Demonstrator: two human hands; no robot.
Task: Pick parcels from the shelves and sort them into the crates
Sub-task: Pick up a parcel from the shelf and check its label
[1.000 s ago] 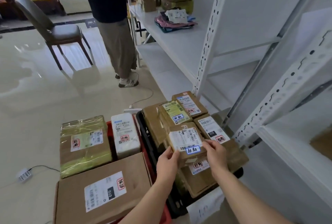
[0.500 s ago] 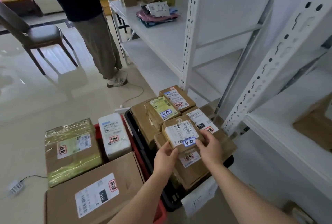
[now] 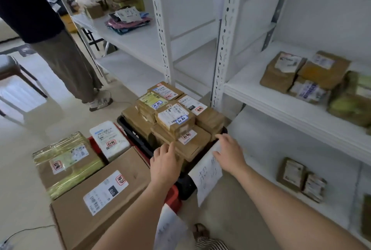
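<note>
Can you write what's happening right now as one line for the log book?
left hand: open, by black crate | right hand: open, on paper sign | top parcel: resting on pile

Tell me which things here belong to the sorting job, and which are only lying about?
Job: black crate, red crate, parcels on the right shelf, small parcel on top of the stack, left hand, right hand.

Lying about: chair, floor cable, folded clothes.

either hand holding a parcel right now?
No. The left hand and right hand lie open-fingered at the near edge of the black plastic crate; neither holds a parcel.
</note>
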